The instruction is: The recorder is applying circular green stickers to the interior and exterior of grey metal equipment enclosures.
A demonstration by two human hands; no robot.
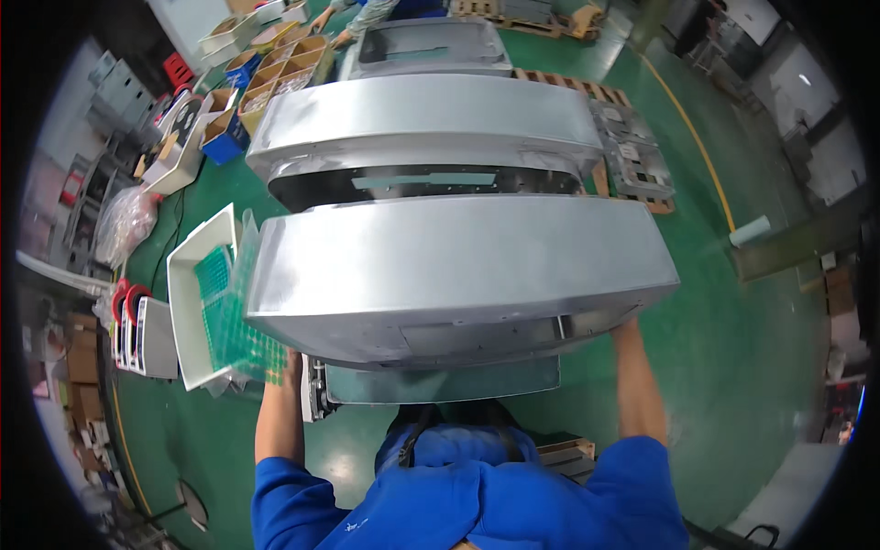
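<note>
In front of me is a large silver sheet-metal housing (463, 252) with rounded edges, its broad side facing up. My right hand (625, 332) grips its lower right edge, with the fingers hidden beneath the metal. At the lower left corner, my left hand (293, 363) holds the same housing; its fingers are also out of sight. Just beyond stands a second, similar metal housing (426, 115) with a dark inside. Under the near housing, a grey-green flat surface (449, 382) shows toward my body.
Left of the housing, a white bin (187, 316) holds green perforated sheets (218, 293). White cases with red rings (147, 335) stand beside it. Farther left are a blue box (224, 139) and divided cartons (291, 69). Metal parts (632, 156) lie on a pallet at right. Another person's hand (342, 38) shows at the back.
</note>
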